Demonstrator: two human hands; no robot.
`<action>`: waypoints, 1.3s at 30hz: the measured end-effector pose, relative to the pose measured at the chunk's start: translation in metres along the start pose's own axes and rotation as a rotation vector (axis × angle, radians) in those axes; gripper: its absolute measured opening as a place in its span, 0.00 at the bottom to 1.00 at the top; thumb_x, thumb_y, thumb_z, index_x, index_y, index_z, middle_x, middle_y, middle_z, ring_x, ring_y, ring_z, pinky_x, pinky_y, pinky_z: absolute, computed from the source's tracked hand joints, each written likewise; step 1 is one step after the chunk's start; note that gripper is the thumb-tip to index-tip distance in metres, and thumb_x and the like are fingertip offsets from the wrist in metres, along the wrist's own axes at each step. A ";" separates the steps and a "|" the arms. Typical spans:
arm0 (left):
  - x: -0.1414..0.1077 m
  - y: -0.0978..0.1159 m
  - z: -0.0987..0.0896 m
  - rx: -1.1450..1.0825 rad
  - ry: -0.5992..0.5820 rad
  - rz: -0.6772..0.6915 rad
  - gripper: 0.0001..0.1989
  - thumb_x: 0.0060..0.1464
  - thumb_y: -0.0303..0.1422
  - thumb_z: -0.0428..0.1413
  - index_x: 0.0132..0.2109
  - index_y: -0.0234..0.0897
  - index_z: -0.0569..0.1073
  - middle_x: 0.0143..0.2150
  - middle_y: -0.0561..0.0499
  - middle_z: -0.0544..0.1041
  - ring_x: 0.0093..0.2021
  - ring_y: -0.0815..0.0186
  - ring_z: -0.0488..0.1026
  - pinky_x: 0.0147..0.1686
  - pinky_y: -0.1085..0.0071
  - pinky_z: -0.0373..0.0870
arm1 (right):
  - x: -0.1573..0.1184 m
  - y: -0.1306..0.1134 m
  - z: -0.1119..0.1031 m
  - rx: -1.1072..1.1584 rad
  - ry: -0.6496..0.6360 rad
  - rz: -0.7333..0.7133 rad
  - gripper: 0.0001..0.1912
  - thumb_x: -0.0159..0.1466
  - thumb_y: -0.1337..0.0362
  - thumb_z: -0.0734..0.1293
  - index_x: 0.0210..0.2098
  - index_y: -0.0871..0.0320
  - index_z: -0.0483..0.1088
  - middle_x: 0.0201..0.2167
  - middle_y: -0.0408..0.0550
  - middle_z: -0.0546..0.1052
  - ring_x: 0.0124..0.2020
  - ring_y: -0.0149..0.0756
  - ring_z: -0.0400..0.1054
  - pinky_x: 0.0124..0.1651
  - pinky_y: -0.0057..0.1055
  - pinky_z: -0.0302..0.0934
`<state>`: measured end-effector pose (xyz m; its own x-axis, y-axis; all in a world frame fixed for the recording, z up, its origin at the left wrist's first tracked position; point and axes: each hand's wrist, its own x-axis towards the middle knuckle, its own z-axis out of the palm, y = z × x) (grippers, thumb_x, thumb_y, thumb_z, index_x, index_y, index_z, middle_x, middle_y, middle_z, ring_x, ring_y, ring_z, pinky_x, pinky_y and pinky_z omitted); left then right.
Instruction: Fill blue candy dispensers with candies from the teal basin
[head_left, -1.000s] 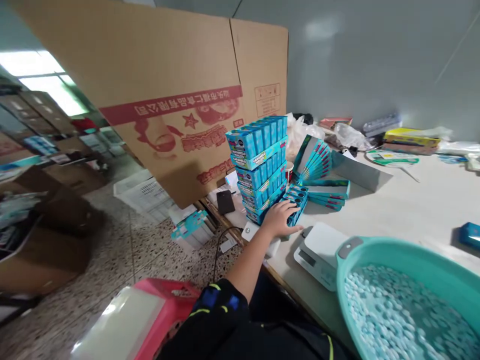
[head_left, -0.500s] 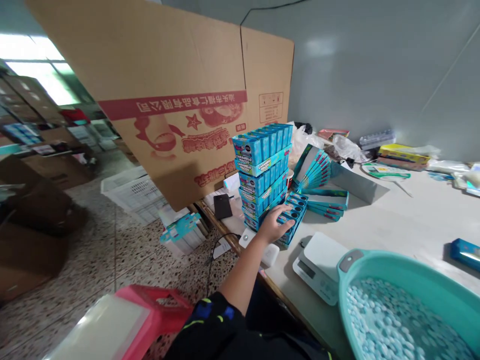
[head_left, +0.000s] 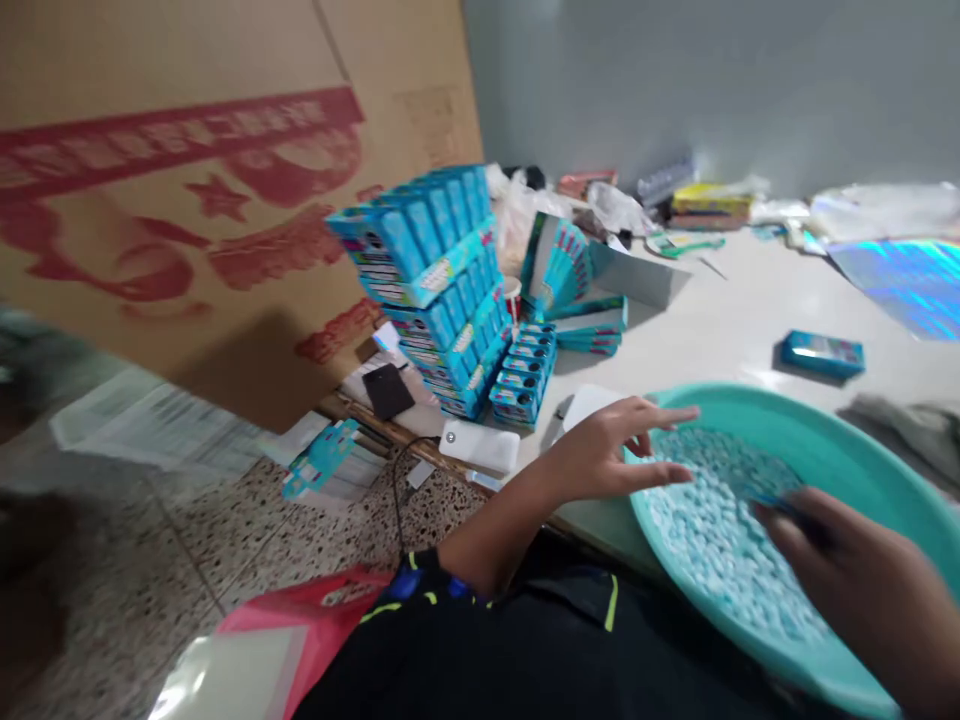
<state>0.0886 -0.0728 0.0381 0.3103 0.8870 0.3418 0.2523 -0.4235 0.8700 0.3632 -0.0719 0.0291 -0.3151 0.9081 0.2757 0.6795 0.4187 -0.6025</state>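
Note:
My left hand (head_left: 626, 450) reaches over the near-left rim of a turquoise basin (head_left: 862, 445), its thumb and fingers spread with nothing held. Small pale blue and white candies (head_left: 709, 525) lie in the basin. My right hand (head_left: 847, 560), smeared by motion, is closed above them at the right. A dark bluish thing sticks out from its fingers, too blurred to name. Partly hidden behind my left hand is a white kitchen scale (head_left: 589, 402). Left of it, a row of small blue candy boxes (head_left: 525, 375) stands beside a tall stack of blue candy boxes (head_left: 446, 290).
A big cardboard carton (head_left: 247, 200) rises at the left. Fanned flat blue cartons (head_left: 566, 265) lie behind the row. One blue box (head_left: 823, 354) rests beyond the basin. A white power strip (head_left: 480, 445) lies at the table edge, with a red stool (head_left: 322, 610) below.
My left hand has left the row of blue boxes and moved right to the basin. My right hand has come into view over the candies. The view has turned right.

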 end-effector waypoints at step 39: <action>0.046 0.013 0.102 -0.175 0.101 -0.130 0.11 0.52 0.38 0.72 0.39 0.39 0.84 0.36 0.49 0.85 0.36 0.61 0.85 0.38 0.68 0.86 | -0.011 -0.014 -0.001 0.986 0.314 0.538 0.28 0.58 0.35 0.73 0.29 0.51 0.63 0.20 0.40 0.61 0.20 0.32 0.53 0.23 0.33 0.49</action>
<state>0.1998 -0.0564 0.0283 0.1902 0.9496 0.2492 0.1186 -0.2742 0.9543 0.3573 -0.0874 0.0352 0.1286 0.9864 -0.1027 -0.1769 -0.0791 -0.9810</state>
